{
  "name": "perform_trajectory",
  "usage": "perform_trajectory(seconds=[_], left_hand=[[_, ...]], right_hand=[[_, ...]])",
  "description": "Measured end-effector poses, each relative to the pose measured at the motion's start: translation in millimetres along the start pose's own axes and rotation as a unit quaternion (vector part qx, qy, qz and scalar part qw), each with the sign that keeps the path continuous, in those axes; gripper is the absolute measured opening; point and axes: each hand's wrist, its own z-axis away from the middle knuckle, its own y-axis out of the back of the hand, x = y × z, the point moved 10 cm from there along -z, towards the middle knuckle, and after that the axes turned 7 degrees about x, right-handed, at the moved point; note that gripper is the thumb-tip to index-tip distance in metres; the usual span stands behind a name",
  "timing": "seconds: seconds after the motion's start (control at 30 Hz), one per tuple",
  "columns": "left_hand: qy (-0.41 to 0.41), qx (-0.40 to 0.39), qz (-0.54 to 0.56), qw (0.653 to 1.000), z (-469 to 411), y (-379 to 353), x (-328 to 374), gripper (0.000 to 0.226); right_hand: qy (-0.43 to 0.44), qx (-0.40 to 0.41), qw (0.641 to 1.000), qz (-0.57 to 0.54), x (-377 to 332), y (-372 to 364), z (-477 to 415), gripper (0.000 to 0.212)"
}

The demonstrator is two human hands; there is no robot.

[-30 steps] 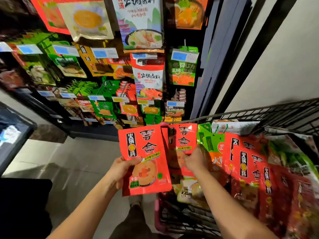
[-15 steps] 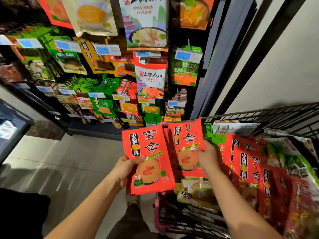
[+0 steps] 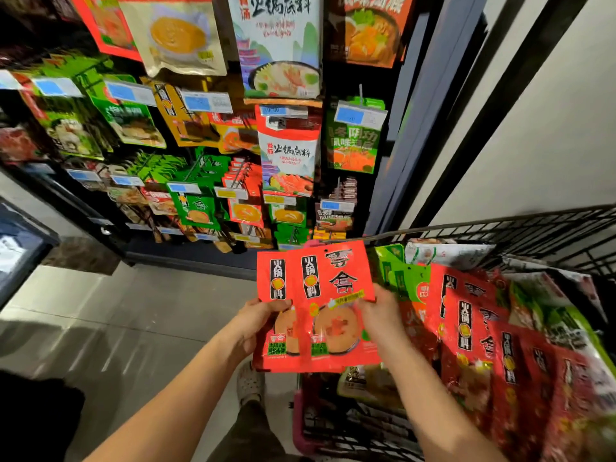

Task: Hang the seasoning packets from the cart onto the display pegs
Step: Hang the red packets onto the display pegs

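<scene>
Two red seasoning packets overlap in front of me, just left of the cart. My left hand (image 3: 258, 323) grips the left red packet (image 3: 276, 281) at its left edge. My right hand (image 3: 380, 315) pinches the right red packet (image 3: 336, 278) at its right edge, laid over the first. More red packets (image 3: 466, 315) and green packets (image 3: 405, 281) stand in the black wire cart (image 3: 533, 228) on the right. The display pegs (image 3: 238, 175) on the dark rack ahead carry red, green and yellow packets with price tags.
Large hotpot base bags (image 3: 283, 45) hang on the top rows of the rack. A dark pillar (image 3: 410, 128) and a pale wall (image 3: 550, 128) stand behind the cart. Grey floor tiles (image 3: 133, 311) spread to the left, and my shoe (image 3: 250, 381) shows below the packets.
My right hand lifted a second red packet out of the cart and brought it left onto the packet in my left hand. The view moved closer to the rack.
</scene>
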Motion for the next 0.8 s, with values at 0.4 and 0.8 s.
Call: perform_trajectory(seconds=[0.4, 0.8], left_hand=[[-0.067, -0.057, -0.012, 0.996, 13, -13, 15, 0.062], [-0.049, -0.147, -0.025, 0.988, 16, -113, 9, 0.058]], right_hand=[[-0.017, -0.043, 0.999, 0.013, 9, -59, 27, 0.019], [-0.113, 0.322, 0.937, 0.072, 110, 213, 7, 0.028]])
